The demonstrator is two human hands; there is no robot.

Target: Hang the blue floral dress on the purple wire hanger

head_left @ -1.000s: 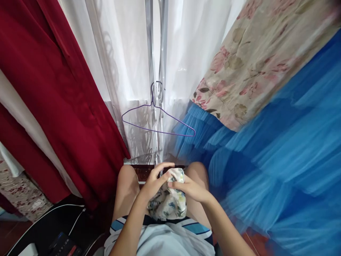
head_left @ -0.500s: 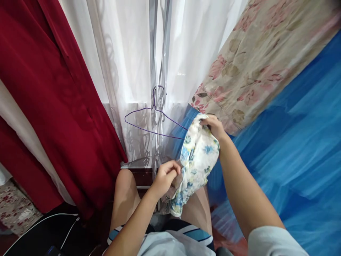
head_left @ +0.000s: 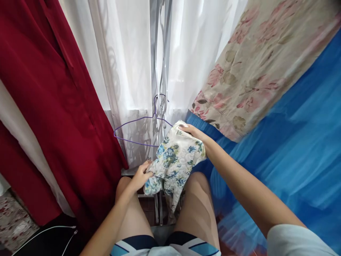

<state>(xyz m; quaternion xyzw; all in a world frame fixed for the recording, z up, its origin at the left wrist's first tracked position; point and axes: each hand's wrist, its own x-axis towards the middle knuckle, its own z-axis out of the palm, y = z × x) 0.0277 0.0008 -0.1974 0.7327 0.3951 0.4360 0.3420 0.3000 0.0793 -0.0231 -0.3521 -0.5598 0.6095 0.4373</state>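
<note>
A small white garment with a blue flower print (head_left: 174,161) is spread between my two hands above my bare knees. My left hand (head_left: 140,176) pinches its lower left edge, fingers closed on the cloth. My right hand (head_left: 194,132) grips its upper right edge, raised against the purple wire hanger (head_left: 133,129). The hanger dangles from a metal rack post (head_left: 160,78) in front of a white sheer curtain, and the garment's top covers the hanger's right arm.
A dark red garment (head_left: 50,89) hangs at the left. A beige cloth with pink flowers (head_left: 255,60) and a blue tulle skirt (head_left: 287,149) hang at the right. A black bag with a white cable (head_left: 48,234) lies at the lower left.
The garment went from bunched in my lap to opened out and lifted. My right hand carried its top edge up to the hanger, and the hanger has swung to the left.
</note>
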